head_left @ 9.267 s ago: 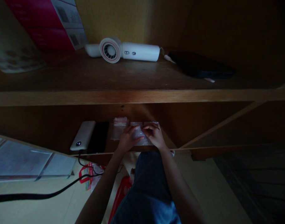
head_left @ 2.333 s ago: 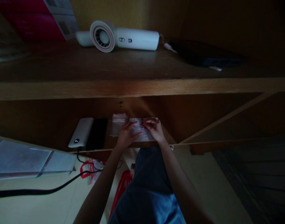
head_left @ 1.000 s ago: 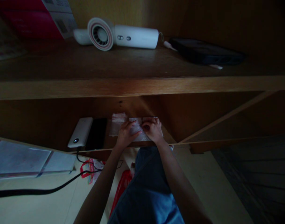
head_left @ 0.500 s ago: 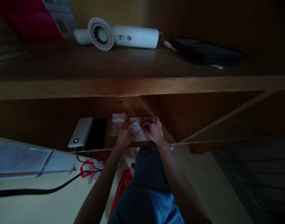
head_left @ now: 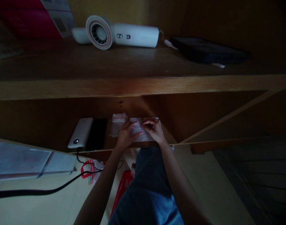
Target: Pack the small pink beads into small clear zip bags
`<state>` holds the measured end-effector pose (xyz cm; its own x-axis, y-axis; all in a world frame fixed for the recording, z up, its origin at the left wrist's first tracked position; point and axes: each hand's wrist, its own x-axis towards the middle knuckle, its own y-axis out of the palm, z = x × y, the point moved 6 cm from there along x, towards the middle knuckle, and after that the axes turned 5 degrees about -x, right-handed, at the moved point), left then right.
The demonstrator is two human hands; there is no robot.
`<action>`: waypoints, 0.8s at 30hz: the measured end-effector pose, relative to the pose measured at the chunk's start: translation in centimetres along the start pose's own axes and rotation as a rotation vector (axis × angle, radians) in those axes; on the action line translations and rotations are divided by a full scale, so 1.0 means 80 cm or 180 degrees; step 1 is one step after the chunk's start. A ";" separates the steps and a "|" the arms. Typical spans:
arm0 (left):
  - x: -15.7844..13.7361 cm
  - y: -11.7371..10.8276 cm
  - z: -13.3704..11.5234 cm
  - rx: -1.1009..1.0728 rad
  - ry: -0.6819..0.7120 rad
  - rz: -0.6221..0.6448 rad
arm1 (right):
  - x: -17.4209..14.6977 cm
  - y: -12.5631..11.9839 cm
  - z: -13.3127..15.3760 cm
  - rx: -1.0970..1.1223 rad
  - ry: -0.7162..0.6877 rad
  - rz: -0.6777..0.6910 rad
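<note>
My left hand point(head_left: 127, 135) lies on a crinkled clear plastic bag point(head_left: 139, 136) on the lower shelf, thumb and forefinger spread apart. Over the right part of that bag, my right hand point(head_left: 155, 130) has thumb and forefinger brought together in a pinch. Whatever is between those fingertips is too small and dark to make out. Part of the bag is hidden under both hands. Just left of my left hand lies a stack of small clear zip bags point(head_left: 116, 126) with a reddish strip near the top.
Left on the lower shelf are a black phone-like slab point(head_left: 96, 134) and a white power bank point(head_left: 80, 132) with a black cable point(head_left: 51, 189). The upper shelf edge point(head_left: 143, 86) overhangs, carrying a white handheld fan point(head_left: 135, 35) and a dark phone point(head_left: 208, 50). A red object point(head_left: 121, 189) stands below.
My right hand has shifted slightly, its fingers a little more raised and curled at the bag. My left hand stays in place. The view has tilted very slightly.
</note>
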<state>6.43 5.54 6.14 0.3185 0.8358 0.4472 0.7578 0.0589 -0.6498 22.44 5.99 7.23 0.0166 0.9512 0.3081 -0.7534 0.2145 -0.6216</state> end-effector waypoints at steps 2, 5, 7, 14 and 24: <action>0.000 0.000 0.001 -0.0001 -0.0018 0.0004 | 0.000 0.002 0.001 0.0110 0.0008 0.0025; 0.000 0.001 0.003 -0.0017 -0.0048 0.0006 | 0.000 0.009 0.000 0.0178 0.0033 0.0125; 0.000 0.002 0.003 -0.0028 -0.0047 -0.0003 | 0.000 0.013 -0.002 0.0214 0.0019 0.0183; 0.000 0.001 0.003 -0.0016 -0.0035 -0.0033 | 0.002 0.006 -0.005 0.0228 -0.0045 0.0012; -0.001 -0.001 0.004 0.0070 -0.0086 -0.0134 | 0.005 -0.007 -0.022 -0.0723 0.0348 -0.0289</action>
<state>6.17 5.65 5.93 0.2709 0.8467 0.4580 0.7575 0.1061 -0.6442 23.98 6.64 6.43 0.1575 0.9415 0.2981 -0.5790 0.3325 -0.7444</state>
